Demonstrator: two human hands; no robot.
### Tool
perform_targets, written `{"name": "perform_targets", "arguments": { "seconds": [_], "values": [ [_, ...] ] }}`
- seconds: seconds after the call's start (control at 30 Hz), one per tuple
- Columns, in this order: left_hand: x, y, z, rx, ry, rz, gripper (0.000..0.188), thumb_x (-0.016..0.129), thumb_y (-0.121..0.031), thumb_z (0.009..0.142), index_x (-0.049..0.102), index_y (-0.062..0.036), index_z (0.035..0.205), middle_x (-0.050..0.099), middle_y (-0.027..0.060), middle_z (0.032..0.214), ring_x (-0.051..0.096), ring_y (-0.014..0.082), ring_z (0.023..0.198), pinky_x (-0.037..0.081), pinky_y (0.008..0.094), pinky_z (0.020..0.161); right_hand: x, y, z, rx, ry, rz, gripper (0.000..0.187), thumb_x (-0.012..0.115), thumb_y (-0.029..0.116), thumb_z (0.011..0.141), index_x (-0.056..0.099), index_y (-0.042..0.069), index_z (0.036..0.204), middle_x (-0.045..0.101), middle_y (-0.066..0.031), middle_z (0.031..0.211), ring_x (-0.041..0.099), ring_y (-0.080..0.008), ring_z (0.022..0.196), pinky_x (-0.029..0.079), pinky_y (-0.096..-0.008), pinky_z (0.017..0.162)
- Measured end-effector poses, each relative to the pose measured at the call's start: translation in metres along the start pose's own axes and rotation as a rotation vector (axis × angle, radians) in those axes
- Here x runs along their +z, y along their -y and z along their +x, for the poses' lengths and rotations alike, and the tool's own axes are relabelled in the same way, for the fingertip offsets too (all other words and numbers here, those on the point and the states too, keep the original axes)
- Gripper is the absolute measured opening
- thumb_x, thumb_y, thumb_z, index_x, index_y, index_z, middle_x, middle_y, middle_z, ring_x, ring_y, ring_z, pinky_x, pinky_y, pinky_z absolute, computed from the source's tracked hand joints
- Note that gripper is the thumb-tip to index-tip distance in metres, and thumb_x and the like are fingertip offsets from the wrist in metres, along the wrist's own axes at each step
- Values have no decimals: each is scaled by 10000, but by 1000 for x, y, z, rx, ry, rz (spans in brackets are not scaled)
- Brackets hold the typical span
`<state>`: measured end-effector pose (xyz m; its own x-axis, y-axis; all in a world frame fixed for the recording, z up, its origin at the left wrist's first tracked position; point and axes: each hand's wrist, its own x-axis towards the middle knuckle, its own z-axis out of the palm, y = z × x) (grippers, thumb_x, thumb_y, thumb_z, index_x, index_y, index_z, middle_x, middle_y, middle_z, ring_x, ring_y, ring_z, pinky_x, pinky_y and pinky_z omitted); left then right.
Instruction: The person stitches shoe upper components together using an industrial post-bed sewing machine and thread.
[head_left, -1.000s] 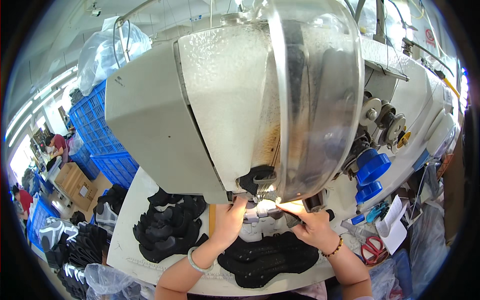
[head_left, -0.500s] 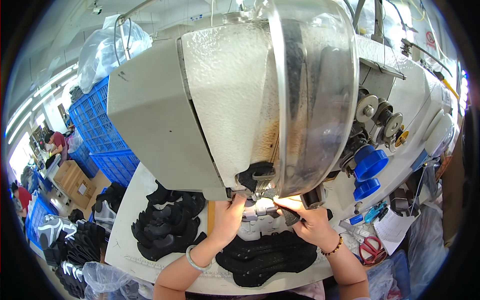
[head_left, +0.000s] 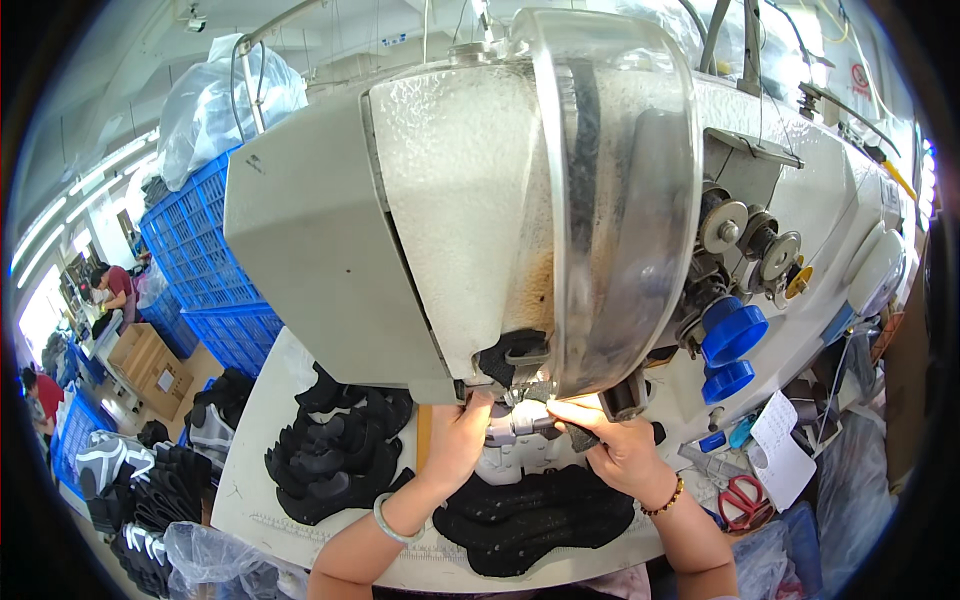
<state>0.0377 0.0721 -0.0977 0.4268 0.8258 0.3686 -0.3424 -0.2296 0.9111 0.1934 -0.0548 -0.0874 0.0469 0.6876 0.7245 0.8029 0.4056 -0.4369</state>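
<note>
A large grey-white sewing machine (head_left: 460, 200) fills the middle, with a clear rounded cover on its front. My right hand (head_left: 628, 455) pinches a dark fabric piece (head_left: 580, 437) at the lit needle area, just right of the narrow machine arm (head_left: 515, 428). On the other side of that arm, my left hand (head_left: 460, 442) is closed with its fingertips up under the machine head; what they hold is hidden. Between my forearms lies a stack of black curved fabric pieces (head_left: 530, 520). Another overlapping pile of black cut pieces (head_left: 340, 455) rests left of my left hand.
Red-handled scissors (head_left: 745, 503) and a written paper sheet (head_left: 783, 450) lie on the right. Blue thread knobs (head_left: 735, 330) jut from the machine. Blue crates (head_left: 200, 240) stand at left, above bundled shoe parts (head_left: 150, 480). Another person (head_left: 115, 285) works far left.
The machine appears slightly shifted in the view. At right the paper sheet has tilted up and covers part of the blue tool beside it. Both hands stay almost where they were.
</note>
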Motion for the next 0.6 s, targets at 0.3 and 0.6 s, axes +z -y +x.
{"name": "perform_targets", "arguments": {
  "seconds": [0.3, 0.6],
  "values": [
    [2, -12, 1, -112, -17, -119, 146, 453, 12, 840, 597, 15, 862, 601, 19, 796, 556, 82, 708, 423, 234, 620, 2, 5, 0, -12, -17, -4, 579, 487, -168, 646, 621, 80, 1152, 673, -107, 998, 659, -246, 904, 506, -297, 813],
    [9, -21, 1, -113, -52, -184, 163, 444, 34, 851, 593, 17, 917, 611, 31, 835, 570, 83, 722, 442, 237, 638, 3, 5, -1, -65, -33, -54, 558, 541, -168, 651, 622, 74, 1148, 665, -113, 1042, 666, -245, 892, 524, -289, 775]
  ]
}}
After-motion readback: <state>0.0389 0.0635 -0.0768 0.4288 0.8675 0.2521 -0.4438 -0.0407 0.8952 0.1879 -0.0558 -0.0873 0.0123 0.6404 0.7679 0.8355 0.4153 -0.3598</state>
